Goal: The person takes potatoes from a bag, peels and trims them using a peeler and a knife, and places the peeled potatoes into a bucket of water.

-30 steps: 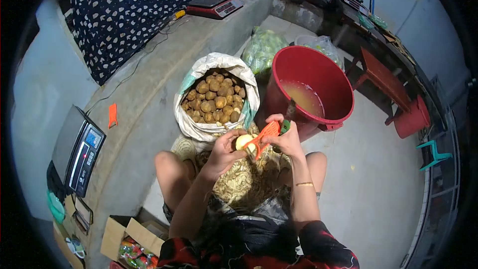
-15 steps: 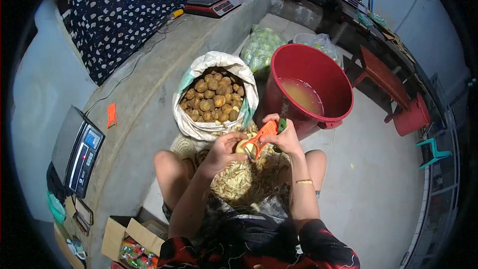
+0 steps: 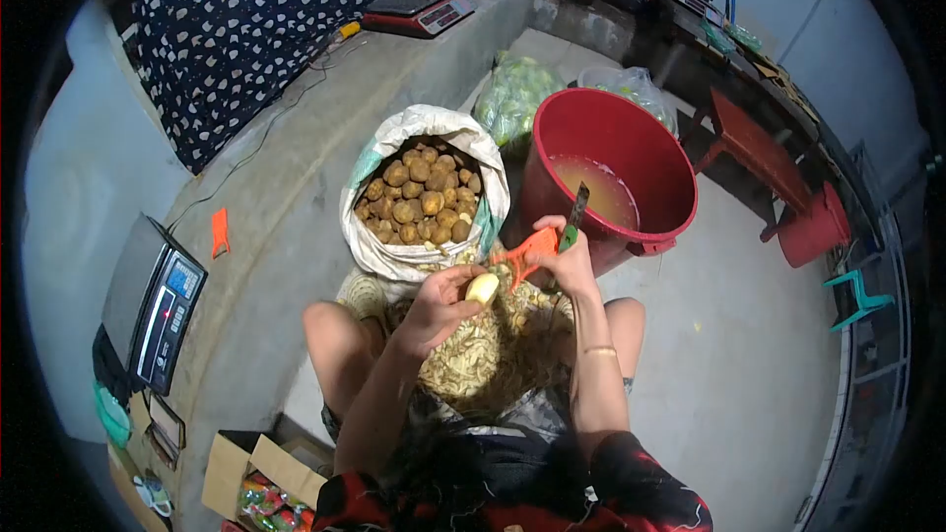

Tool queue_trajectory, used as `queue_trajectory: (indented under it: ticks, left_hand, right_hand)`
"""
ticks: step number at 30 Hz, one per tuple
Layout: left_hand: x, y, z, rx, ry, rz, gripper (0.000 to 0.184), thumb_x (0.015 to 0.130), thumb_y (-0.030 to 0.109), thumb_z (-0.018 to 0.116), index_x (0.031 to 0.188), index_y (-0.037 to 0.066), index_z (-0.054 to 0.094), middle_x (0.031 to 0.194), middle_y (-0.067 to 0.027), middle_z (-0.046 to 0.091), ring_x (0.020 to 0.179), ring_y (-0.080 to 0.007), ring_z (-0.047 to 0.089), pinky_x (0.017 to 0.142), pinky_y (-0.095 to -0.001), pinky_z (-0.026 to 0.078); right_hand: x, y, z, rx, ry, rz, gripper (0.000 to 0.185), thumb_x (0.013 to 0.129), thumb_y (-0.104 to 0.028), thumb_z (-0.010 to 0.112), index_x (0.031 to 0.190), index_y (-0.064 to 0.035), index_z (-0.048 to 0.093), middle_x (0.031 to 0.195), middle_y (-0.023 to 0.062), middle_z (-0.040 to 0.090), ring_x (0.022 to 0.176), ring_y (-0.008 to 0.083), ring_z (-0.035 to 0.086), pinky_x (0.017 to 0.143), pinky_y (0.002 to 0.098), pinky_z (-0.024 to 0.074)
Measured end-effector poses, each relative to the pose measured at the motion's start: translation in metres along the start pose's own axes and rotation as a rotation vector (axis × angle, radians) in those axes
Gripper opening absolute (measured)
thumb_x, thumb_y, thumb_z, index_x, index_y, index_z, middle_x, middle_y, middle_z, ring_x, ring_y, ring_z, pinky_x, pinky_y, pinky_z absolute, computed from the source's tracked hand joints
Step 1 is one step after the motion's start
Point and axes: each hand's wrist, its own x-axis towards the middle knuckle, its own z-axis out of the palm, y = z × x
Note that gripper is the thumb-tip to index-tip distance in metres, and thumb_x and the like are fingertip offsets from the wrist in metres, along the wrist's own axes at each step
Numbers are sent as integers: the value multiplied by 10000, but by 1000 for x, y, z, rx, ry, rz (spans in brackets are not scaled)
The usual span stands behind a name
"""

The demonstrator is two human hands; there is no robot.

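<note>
Pale and peeled, a potato (image 3: 482,289) is held in the fingers of my left hand (image 3: 440,307). My right hand (image 3: 574,264) grips an orange peeler (image 3: 522,256) together with a green-handled knife (image 3: 569,236), whose dark blade points up. The peeler is just right of the potato, apart from it. Beneath both hands lies a heap of peelings (image 3: 473,360) between the knees. Beyond my left hand, a white sack (image 3: 371,248) stands open, full of brown unpeeled potatoes (image 3: 419,195).
A red bucket (image 3: 601,118) with cloudy water stands right of the sack, with a bag of green vegetables (image 3: 519,94) behind. On the left ledge are a scale (image 3: 168,320) and another orange peeler (image 3: 220,232). A cardboard box (image 3: 276,468) is at the lower left.
The peeler has moved off the potato to the right. My right hand has turned, so the knife blade now points up in front of the bucket. The potato has turned in my left hand.
</note>
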Motion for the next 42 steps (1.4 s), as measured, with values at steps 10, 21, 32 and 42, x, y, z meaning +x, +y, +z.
queue_trajectory:
  ticks: [10,21,32,42]
  left_hand:
    - [3,-10,-8,137,22,96,493,776,-111,692,1229,-51,507,1126,-98,605,1017,-162,619,884,-287,519]
    - [5,-9,-8,98,52,128,539,800,-83,669,1294,-59,454,1236,-117,555,1114,-203,585,954,-319,490]
    - [-5,-8,-14,158,-4,112,464,835,-120,597,1281,-76,478,1209,-128,566,1086,-187,589,924,-302,505]
    - [5,-27,-20,-383,104,73,500,946,140,548,1384,4,348,1286,-167,520,1057,-285,578,910,-375,493]
  right_hand:
    - [-3,-11,16,-29,-115,-83,424,656,9,836,1004,-20,597,870,17,645,793,98,603,729,262,501]
    - [4,16,6,-37,31,-50,462,643,-55,869,1008,-29,587,864,12,635,790,87,585,722,257,498]
    - [1,6,-6,132,39,-46,497,673,-65,872,1047,-37,545,831,11,625,704,84,584,608,241,489]
    - [1,21,5,44,114,-20,473,718,-192,869,1043,-40,560,844,16,646,709,85,584,628,243,486]
